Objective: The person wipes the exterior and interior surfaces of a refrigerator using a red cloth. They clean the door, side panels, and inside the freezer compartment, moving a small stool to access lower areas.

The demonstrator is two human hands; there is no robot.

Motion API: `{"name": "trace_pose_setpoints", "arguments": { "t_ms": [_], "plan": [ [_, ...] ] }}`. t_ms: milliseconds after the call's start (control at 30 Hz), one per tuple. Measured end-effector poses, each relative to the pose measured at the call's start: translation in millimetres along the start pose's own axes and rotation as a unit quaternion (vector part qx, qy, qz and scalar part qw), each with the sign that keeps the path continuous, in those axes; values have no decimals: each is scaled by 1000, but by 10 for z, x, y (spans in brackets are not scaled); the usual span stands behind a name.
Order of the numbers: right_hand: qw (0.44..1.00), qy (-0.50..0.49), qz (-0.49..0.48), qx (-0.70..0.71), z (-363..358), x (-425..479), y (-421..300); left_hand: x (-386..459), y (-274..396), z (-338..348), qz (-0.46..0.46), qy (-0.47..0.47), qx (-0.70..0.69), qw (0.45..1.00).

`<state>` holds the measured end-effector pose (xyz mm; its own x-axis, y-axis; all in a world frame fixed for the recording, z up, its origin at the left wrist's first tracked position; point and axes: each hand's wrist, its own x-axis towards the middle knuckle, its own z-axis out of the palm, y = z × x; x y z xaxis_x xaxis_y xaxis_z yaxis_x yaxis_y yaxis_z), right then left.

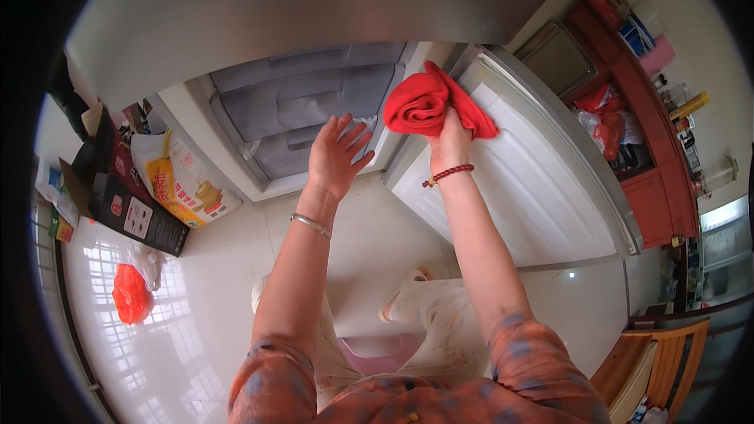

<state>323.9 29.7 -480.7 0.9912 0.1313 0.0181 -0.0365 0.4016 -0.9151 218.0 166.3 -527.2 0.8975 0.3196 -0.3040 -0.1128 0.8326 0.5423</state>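
Observation:
My right hand point(452, 140) holds a bunched red cloth point(417, 105) from below, in front of the inner side of an opened white fridge door point(518, 188). Part of the cloth hangs over the fingers and hides them. My left hand point(336, 156) is raised with fingers apart and nothing in it, before the grey freezer drawers point(312, 97). Bits of clear plastic show at the edges of the lower drawer. A metal bangle is on the left wrist, a dark red bead bracelet on the right.
Left of the fridge stand a printed sack point(197, 188) and an open black cardboard box point(141, 212). A red plastic bag point(131, 294) lies on the tiled floor. Behind the door is a red cabinet point(654, 206). A pink stool point(382, 353) is beneath me; a wooden chair point(665, 359) stands lower right.

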Motion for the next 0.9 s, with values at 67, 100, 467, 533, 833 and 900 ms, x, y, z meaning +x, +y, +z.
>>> {"name": "trace_pose_setpoints", "arguments": {
  "t_ms": [67,100,467,533,833,900],
  "plan": [
    [965,-37,-175,-191,151,57,83,44,57,4,5,-2,-44,999],
    [945,-65,-246,-205,209,139,176,56,85,36,9,-2,-66,998],
    [747,-152,-490,-423,1269,-88,833,237,581,-504,99,-18,-111,989],
    [690,-212,-520,-456,1205,-82,929,219,593,-385,145,-33,-79,986],
    [703,-93,-546,-446,850,318,776,163,529,-214,73,-5,-20,997],
    [723,-56,-556,-405,801,394,603,117,522,-140,63,-15,-12,998]
  ]
}}
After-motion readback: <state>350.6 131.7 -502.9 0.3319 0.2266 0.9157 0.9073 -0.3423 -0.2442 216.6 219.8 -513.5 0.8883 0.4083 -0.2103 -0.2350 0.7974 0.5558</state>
